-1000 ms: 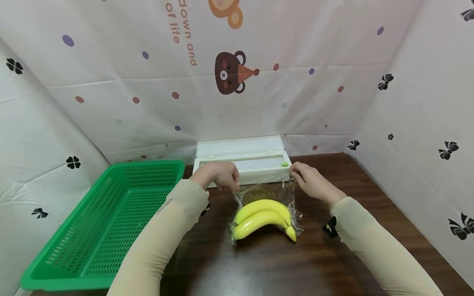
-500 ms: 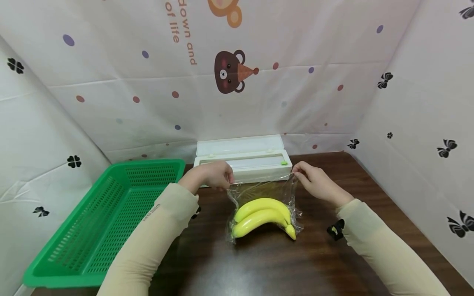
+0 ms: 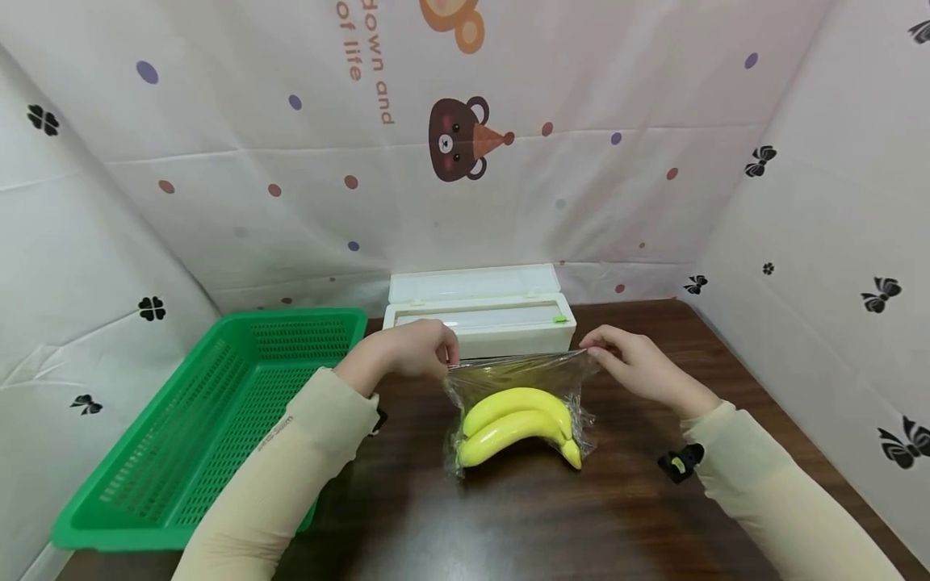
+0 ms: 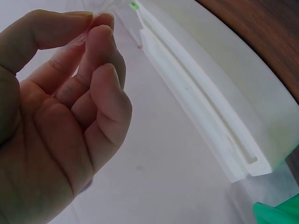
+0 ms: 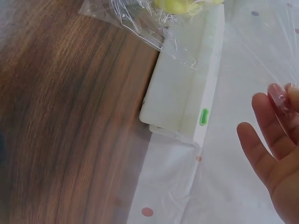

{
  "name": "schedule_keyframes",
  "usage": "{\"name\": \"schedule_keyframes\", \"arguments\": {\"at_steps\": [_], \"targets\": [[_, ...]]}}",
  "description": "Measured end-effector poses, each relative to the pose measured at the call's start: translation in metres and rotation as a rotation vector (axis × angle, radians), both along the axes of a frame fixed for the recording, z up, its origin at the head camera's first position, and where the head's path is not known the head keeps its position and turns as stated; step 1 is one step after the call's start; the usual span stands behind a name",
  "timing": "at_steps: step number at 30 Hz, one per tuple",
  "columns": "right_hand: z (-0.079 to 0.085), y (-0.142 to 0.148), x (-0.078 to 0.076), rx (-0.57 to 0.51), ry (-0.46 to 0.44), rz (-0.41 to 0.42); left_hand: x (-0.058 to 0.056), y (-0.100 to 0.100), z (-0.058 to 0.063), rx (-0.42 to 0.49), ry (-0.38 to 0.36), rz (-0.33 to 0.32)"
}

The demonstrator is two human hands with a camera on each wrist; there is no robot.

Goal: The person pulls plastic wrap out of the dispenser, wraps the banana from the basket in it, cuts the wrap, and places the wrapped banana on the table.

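Two yellow bananas (image 3: 519, 424), joined at the stem, lie on the brown table with clear plastic wrap (image 3: 523, 373) around and behind them. My left hand (image 3: 407, 349) pinches the wrap's far left corner between thumb and fingers; the left wrist view shows that hand (image 4: 70, 107) with a bit of film at the fingertips. At the far right corner my right hand (image 3: 643, 367) pinches the film too, thumb against index finger. In the right wrist view the other fingers of this hand (image 5: 275, 144) are spread. The film's far edge is stretched straight between both hands, raised over the table.
Behind the hands stands a white cling-film dispenser box (image 3: 501, 340), its lid (image 3: 472, 282) up and a green slider (image 3: 560, 319) at its right end. A green perforated basket (image 3: 123, 460) stands at the left, partly behind the left sleeve. Patterned cloth walls enclose the table.
Both hands have moved apart, the left one leftward and the right one rightward. The film's far edge has gone from slack and wrinkled to taut. The bananas have stayed in place.
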State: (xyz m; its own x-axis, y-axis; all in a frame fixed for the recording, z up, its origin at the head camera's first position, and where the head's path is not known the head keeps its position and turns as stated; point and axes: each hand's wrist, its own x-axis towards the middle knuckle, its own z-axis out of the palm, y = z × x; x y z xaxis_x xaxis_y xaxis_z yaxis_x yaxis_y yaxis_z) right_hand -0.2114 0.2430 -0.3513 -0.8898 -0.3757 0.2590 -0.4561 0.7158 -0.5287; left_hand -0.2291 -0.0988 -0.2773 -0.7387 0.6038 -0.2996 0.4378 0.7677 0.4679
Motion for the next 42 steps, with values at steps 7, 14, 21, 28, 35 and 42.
{"name": "schedule_keyframes", "arguments": {"at_steps": [7, 14, 21, 28, 35, 42], "targets": [[0.002, 0.007, 0.014, -0.008, -0.048, 0.066, 0.02, 0.004, 0.0, -0.046, 0.03, -0.037], [-0.004, 0.015, 0.023, -0.032, -0.108, 0.146, 0.037, 0.008, -0.003, -0.098, 0.061, -0.066], [-0.009, 0.019, 0.031, -0.026, -0.132, 0.224, 0.05, 0.011, -0.007, -0.129, 0.077, -0.104], [-0.015, 0.021, 0.036, -0.016, -0.209, 0.265, 0.056, 0.016, -0.018, -0.176, 0.092, -0.207], [-0.031, 0.02, 0.034, 0.024, -0.224, 0.296, 0.06, 0.027, -0.035, -0.313, 0.113, -0.202], [-0.042, 0.014, 0.031, 0.044, -0.224, 0.309, 0.063, 0.031, -0.041, -0.378, 0.143, -0.168]]}}
